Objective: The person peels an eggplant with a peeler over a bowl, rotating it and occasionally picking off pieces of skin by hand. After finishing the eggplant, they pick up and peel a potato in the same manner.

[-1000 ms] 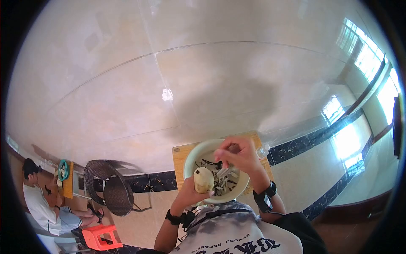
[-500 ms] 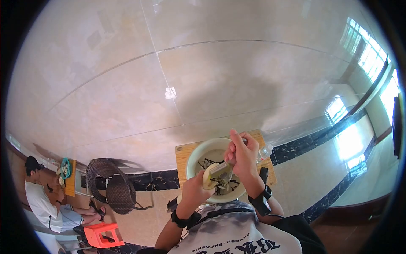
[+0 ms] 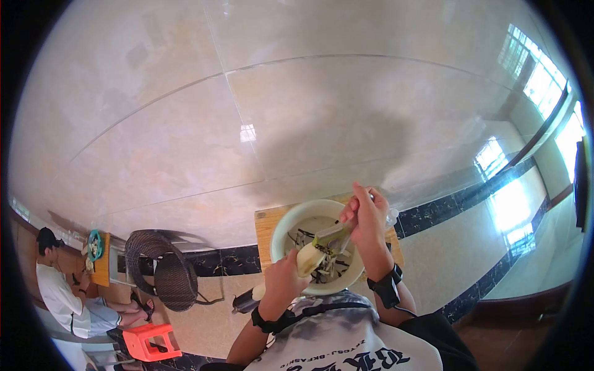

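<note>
My left hand (image 3: 284, 279) is closed around a long eggplant (image 3: 309, 260). Its upper part is peeled and pale, and the dark end (image 3: 244, 302) sticks out below my left wrist. In my right hand (image 3: 369, 216) is a knife (image 3: 331, 234), its wide blade lying at the eggplant's upper end. The fingers cover most of the knife's handle. Beneath both hands stands a pale round basin (image 3: 279, 230) with dark peel strips and pale slivers (image 3: 330, 267) in it.
The basin rests on a wooden table (image 3: 266, 224) against the tiled wall. A clear bottle (image 3: 392, 216) is partly hidden behind my right hand. To the left are a wicker chair (image 3: 175, 281), an orange stool (image 3: 150, 342) and another seated person (image 3: 59, 290) at a small table (image 3: 101, 276).
My right hand and the knife have moved up and to the right, away from my left hand. The eggplant has tilted, and its dark end now shows more at the lower left.
</note>
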`<control>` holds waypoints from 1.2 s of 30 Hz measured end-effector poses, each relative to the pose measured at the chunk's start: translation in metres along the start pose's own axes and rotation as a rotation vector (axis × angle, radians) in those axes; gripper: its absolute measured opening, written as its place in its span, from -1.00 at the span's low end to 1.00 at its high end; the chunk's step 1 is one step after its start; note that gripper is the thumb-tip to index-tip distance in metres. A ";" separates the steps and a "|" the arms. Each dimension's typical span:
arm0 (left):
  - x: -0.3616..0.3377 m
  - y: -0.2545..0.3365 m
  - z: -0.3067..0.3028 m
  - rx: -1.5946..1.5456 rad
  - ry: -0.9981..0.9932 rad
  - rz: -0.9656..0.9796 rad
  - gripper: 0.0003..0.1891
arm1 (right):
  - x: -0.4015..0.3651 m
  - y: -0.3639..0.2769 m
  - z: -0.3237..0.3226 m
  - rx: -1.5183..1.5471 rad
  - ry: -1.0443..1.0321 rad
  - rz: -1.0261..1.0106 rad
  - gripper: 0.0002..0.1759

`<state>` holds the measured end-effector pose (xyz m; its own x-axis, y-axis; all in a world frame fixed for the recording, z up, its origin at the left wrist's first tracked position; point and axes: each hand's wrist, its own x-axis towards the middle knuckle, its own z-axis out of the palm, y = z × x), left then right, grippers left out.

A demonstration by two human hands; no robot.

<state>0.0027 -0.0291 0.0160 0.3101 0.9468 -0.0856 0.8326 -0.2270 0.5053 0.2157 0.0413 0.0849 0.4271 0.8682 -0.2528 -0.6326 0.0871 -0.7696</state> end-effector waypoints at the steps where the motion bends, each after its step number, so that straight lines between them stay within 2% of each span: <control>1: 0.001 -0.001 0.003 -0.009 0.026 0.009 -0.37 | -0.001 0.000 0.000 -0.001 -0.019 0.005 -0.68; 4: 0.001 0.002 0.000 -0.018 0.040 0.036 -0.38 | -0.007 0.005 0.002 -0.073 -0.031 0.062 -0.71; 13: -0.006 0.003 -0.010 0.030 0.113 0.248 -0.36 | 0.027 0.014 -0.019 -0.205 0.078 -0.158 -0.74; 19: 0.000 0.007 -0.002 -0.019 0.114 0.125 -0.37 | 0.038 0.017 -0.029 -0.109 0.193 -0.120 -0.75; 26: 0.003 0.002 0.002 0.078 0.043 0.058 -0.41 | 0.015 0.012 -0.026 -0.034 0.059 0.073 -0.74; 28: 0.004 -0.001 0.008 0.060 0.044 0.054 -0.40 | 0.005 0.015 -0.020 -0.053 0.043 0.182 -0.75; 31: 0.003 0.003 0.003 0.025 0.044 0.092 -0.40 | -0.001 0.019 -0.015 -0.040 0.039 0.224 -0.75; 36: -0.006 -0.002 -0.001 -0.011 0.055 0.198 -0.39 | 0.027 0.018 -0.028 -0.160 0.116 0.034 -0.74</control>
<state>-0.0013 -0.0342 0.0163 0.4416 0.8950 0.0631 0.7528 -0.4079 0.5167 0.2339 0.0522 0.0478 0.4843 0.8065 -0.3391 -0.5410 -0.0286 -0.8406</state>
